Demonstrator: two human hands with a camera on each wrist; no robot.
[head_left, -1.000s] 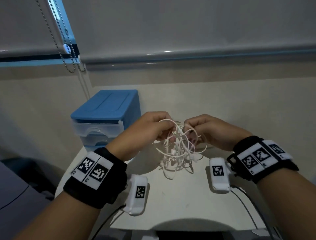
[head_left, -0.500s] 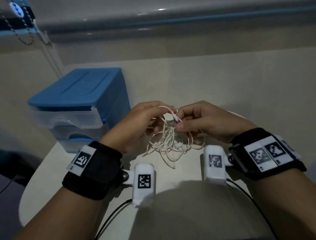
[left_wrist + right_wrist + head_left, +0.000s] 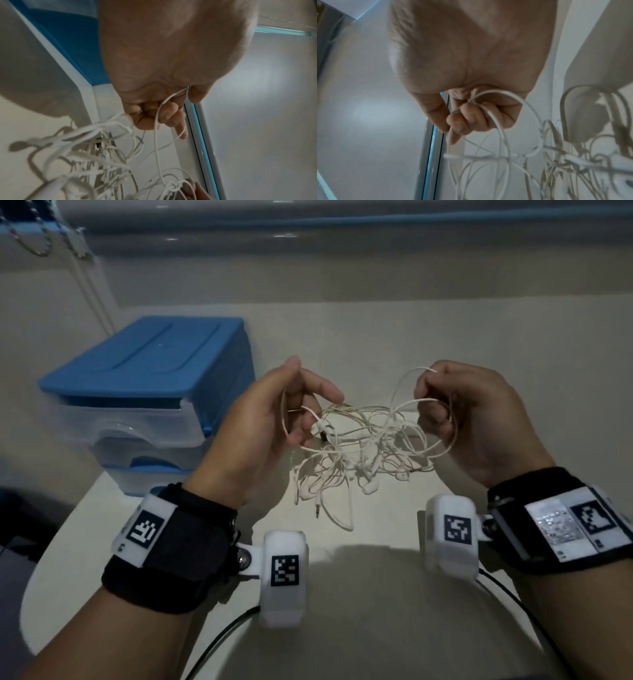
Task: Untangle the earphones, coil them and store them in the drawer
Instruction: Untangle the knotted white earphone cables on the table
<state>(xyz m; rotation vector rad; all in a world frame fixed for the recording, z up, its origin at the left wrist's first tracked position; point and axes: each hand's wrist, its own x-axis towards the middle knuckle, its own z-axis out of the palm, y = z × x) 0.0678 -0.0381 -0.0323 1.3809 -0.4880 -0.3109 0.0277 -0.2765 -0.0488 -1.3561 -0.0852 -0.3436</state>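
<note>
Left hand point(image 3: 263, 422): raised above the bench, fingers curled, pinching a loop of the white cord; in the left wrist view the cord runs out between thumb and curled fingers point(image 3: 164, 115).
Right hand point(image 3: 476, 419): raised level with the left hand, well apart from it, fingers clenched round several cord strands; one loop arcs up over its knuckles.
Earphones point(image 3: 363, 450): white, tangled; the knot hangs stretched between the two hands, lower loops trailing toward the bench just below them. An earbud and the jack plug dangle at the bottom of the tangle; whether they touch the bench cannot be told.
Drawer unit point(image 3: 147, 392): blue top, clear drawers, standing on the bench beyond and to the outside of the left hand; drawers look closed.
Bench point(image 3: 376, 594): pale, rounded edge, beneath both hands.
Wrist bands point(image 3: 164, 549): black, with printed marker tags, one on each wrist.
</note>
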